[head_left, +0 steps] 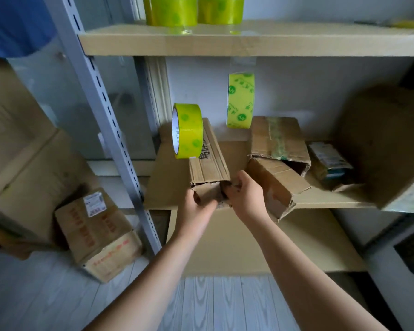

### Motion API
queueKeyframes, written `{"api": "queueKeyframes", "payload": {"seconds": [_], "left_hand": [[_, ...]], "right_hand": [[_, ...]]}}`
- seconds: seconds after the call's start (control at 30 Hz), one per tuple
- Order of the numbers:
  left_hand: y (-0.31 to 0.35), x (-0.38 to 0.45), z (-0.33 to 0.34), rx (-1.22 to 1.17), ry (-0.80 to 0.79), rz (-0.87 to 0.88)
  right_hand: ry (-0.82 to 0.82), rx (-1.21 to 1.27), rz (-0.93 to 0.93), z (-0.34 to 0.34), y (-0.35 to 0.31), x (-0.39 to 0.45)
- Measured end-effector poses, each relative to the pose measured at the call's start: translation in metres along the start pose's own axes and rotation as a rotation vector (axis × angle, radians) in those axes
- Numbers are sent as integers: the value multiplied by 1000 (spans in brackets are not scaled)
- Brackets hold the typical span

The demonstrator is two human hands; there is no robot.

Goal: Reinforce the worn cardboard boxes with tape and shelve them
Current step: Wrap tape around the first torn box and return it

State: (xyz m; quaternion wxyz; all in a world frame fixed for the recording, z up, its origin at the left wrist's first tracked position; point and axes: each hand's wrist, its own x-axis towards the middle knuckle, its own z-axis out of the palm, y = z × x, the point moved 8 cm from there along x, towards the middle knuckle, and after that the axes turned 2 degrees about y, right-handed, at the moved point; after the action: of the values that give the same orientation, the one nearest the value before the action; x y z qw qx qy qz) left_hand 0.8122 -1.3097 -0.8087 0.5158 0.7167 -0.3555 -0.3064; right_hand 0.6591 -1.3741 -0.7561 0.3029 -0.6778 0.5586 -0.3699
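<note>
We record the shelving unit (249, 41) first, its middle board just beyond both hands; far right of the right hand sits a large blurred carton (387, 144), and low to the left of the left hand a printed box (98, 235) lies on the floor. Immediately right of the right hand lies an open, torn box (277, 161), its flaps loose. Between the hands is the narrow worn box (208, 154), resting on the middle board with its ragged near end toward us; the left hand (196, 206) cups the torn flaps from below-left with fingers curled against them, and the right hand (245, 194) grips the same end from the right, fingers wrapped over the edge. A tape roll (187, 131) stands on edge just above the left hand, apparently against the box; another roll (240, 100) hangs further up, above the right hand; more rolls (194, 10) sit on the top board.

We judge the step in hand to be closing the frayed end, taping not yet begun; the next move calls for one hand pressing the flaps flat while the other fetches the near roll.
</note>
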Motion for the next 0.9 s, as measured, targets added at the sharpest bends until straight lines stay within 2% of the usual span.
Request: {"api": "queueKeyframes", "payload": {"seconds": [0.2,0.43,0.6,0.77,0.9], "left_hand": [[4,-47,-13,-7,-7,24],[64,-138,-51,82,202,112],[83,-167,-103,55,274,142],[108,-191,-145,-73,250,239],[115,-223,-155,-38,189,275]], "right_hand": [[62,71,-78,-24,-17,-42],[50,-33,-175,-69,-86,-102],[-3,-63,-251,-103,-118,-118],[5,24,-289,-134,-137,-139],[-106,102,-250,-147,-124,-164]]}}
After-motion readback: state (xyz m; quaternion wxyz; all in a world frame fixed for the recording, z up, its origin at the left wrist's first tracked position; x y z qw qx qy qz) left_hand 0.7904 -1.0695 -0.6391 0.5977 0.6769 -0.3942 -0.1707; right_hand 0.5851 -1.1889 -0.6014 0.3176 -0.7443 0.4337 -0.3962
